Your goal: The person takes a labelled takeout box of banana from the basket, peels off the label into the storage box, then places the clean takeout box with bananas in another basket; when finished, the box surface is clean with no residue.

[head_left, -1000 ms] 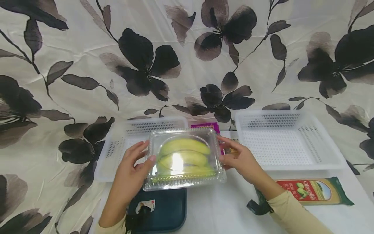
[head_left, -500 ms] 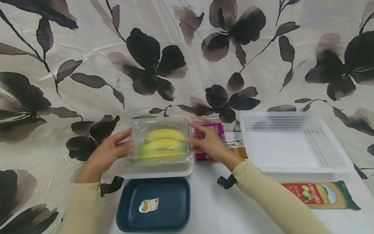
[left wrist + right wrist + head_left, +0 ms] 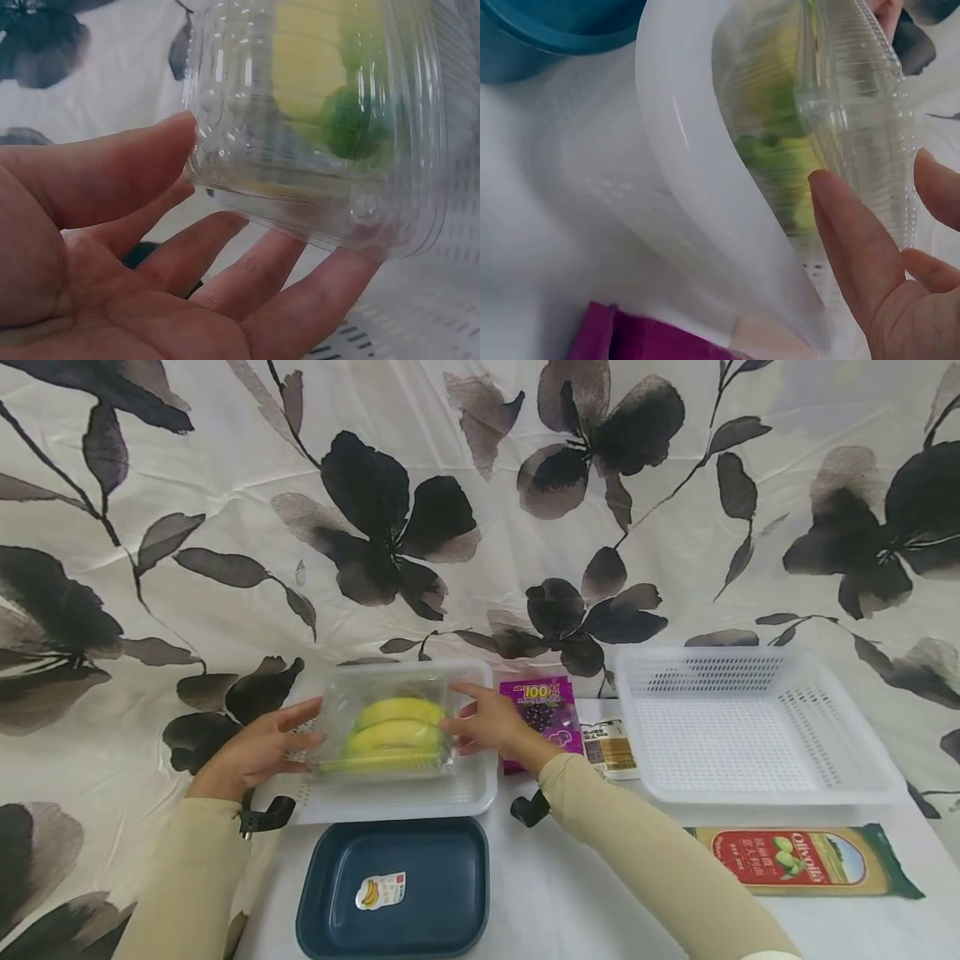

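Note:
Several yellow-green bananas (image 3: 397, 737) lie inside a clear plastic box (image 3: 337, 722), which is within the rim of the left white basket (image 3: 476, 789). My left hand (image 3: 258, 747) holds the box's left side. In the left wrist view its thumb (image 3: 161, 146) meets the edge and the fingers (image 3: 262, 270) reach beneath. My right hand (image 3: 487, 722) holds the opposite side. In the right wrist view its thumb tip (image 3: 927, 169) is right at the beaded rim, with fingertips (image 3: 829, 187) against the side wall. The box's underside is hidden in the head view.
A dark blue tray (image 3: 435, 893) with a banana sticker sits in front of the basket. To the right are a purple packet (image 3: 555, 718), a brown-and-white packet (image 3: 611, 747), another white basket (image 3: 757, 797) and an Olivoila pasta pack (image 3: 810, 860). A floral cloth (image 3: 465, 577) hangs behind.
The box of bananas has moved left and back from above the blue tray, then down into the left basket, both hands staying with it. More of the purple packet now shows.

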The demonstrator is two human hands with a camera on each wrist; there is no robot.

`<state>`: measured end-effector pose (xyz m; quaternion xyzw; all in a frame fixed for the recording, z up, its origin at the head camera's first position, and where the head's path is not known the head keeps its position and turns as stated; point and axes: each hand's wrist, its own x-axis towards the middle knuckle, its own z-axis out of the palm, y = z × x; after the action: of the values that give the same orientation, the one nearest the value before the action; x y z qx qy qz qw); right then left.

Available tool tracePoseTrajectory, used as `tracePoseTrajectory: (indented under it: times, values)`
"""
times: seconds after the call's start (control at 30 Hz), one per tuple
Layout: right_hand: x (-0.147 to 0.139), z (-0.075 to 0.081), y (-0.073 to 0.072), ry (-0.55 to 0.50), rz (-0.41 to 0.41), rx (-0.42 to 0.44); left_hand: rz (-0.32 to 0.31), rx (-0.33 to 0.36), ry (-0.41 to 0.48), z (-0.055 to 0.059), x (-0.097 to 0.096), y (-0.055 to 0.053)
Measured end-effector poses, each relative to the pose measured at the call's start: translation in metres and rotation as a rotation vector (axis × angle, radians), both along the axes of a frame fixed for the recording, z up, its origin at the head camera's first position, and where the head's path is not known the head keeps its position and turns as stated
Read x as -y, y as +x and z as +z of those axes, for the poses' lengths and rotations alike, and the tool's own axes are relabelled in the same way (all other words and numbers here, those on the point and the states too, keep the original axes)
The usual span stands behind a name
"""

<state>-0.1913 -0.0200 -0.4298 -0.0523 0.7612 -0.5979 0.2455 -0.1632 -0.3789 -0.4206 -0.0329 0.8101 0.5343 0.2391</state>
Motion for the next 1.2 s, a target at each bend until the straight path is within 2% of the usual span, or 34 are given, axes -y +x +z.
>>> tracePoseTrajectory:
  times: [0.23, 0.47, 0.7, 0.93, 1.0, 1.07, 1.2]
  values:
    - [0.015, -0.009, 0.000, 0.075, 0.019, -0.024, 0.012, 0.041, 0.007, -0.007, 0.005, -0.005]
    - [0.024, -0.014, 0.003, 0.157, 0.049, -0.039, -0.006, 0.067, 0.040, -0.012, 0.007, -0.007]
    - [0.031, -0.014, 0.005, 0.278, 0.084, -0.116, -0.001, 0.099, 0.056, -0.016, 0.009, -0.006]
    - [0.033, -0.014, 0.005, 0.358, 0.101, -0.165, -0.004, 0.100, 0.048, -0.017, 0.010, -0.005]
    - [0.031, -0.014, 0.005, 0.383, 0.116, -0.191, -0.011, 0.099, 0.022, -0.016, 0.007, -0.006]
    - [0.028, -0.014, 0.006, 0.402, 0.135, -0.234, -0.018, 0.083, -0.039, -0.012, 0.002, -0.006]
    - [0.016, -0.010, 0.008, 0.415, 0.168, -0.346, -0.022, -0.001, -0.225, 0.006, -0.015, -0.004]
